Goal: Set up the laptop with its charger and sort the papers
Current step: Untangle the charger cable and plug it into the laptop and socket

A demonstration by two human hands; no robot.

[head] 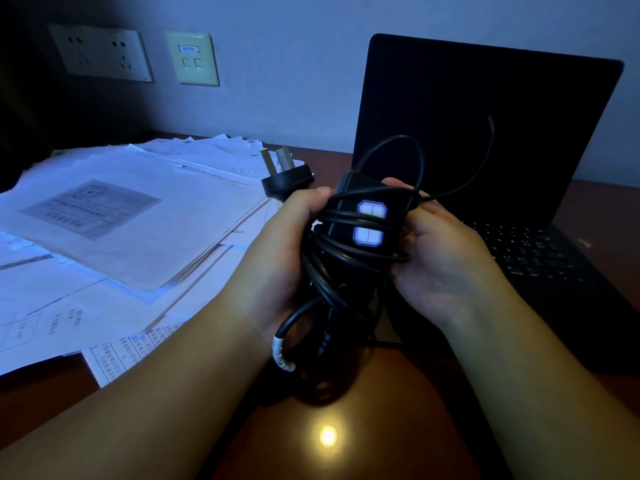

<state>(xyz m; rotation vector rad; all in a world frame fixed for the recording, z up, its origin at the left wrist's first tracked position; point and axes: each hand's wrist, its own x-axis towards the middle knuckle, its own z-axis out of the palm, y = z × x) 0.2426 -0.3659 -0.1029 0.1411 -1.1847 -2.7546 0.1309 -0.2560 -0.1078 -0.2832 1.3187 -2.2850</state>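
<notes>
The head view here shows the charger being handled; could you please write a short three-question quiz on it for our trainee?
1. True or false: the charger is already plugged into the wall socket.
2. Which hand grips the bundle just below the plug? A) left hand B) right hand
3. Fill in: the papers lie to the ____ of the open laptop.

Key: 1. False: its cable is wound round the brick and the plug is free in the air. 2. A. 3. Left.
</notes>
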